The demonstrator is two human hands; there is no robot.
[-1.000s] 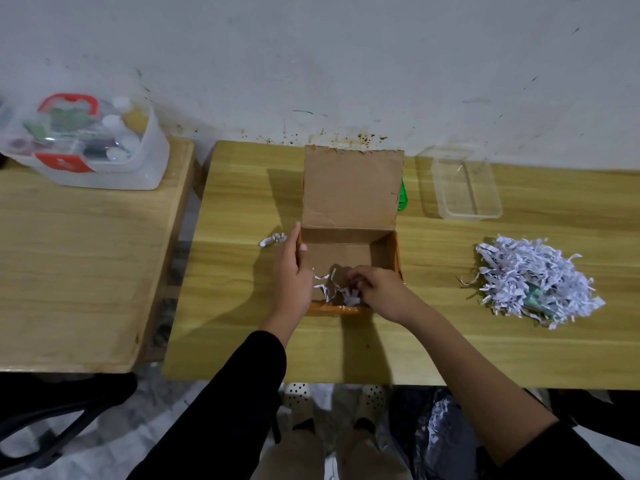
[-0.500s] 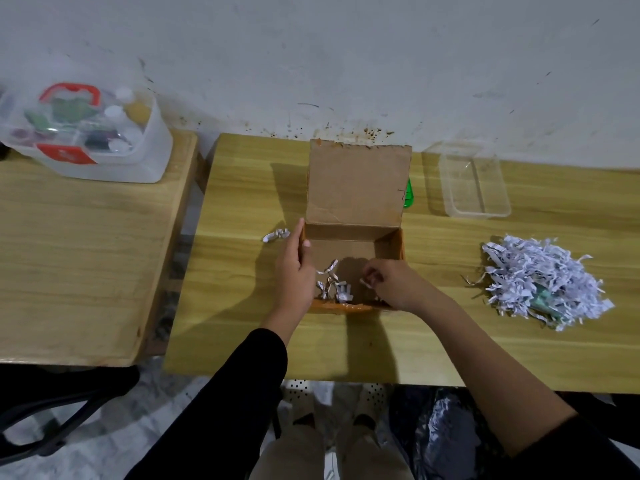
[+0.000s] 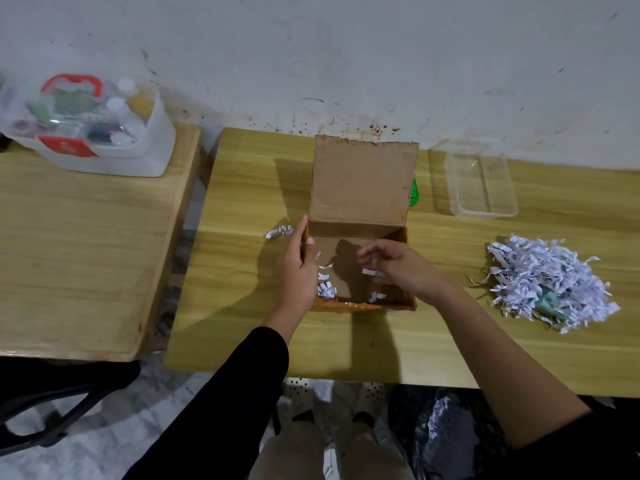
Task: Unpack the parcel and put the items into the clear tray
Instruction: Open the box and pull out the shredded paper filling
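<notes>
An open cardboard box (image 3: pixel 360 188) stands mid-table with its lid upright. My left hand (image 3: pixel 298 268) grips the box's left wall, thumb inside. Over the inside of the box, my right hand (image 3: pixel 398 268) pinches a white paper strip (image 3: pixel 369 271) at its fingertips. A few more strips (image 3: pixel 325 291) lie on the box floor. The clear tray (image 3: pixel 481 181) sits empty at the back right. To the right of the box lies a pile of shredded paper (image 3: pixel 540 271), with a pale green item (image 3: pixel 549 303) half buried in it.
A green object (image 3: pixel 412 194) peeks out behind the lid. Loose strips (image 3: pixel 278 232) lie left of the box. A second table (image 3: pixel 86 254) on the left bears a clear case with a red handle (image 3: pixel 93 123). The wall runs close behind.
My right hand has lifted from the shreds at the box's front and moved slightly back and right. The left hand stays on the box wall.
</notes>
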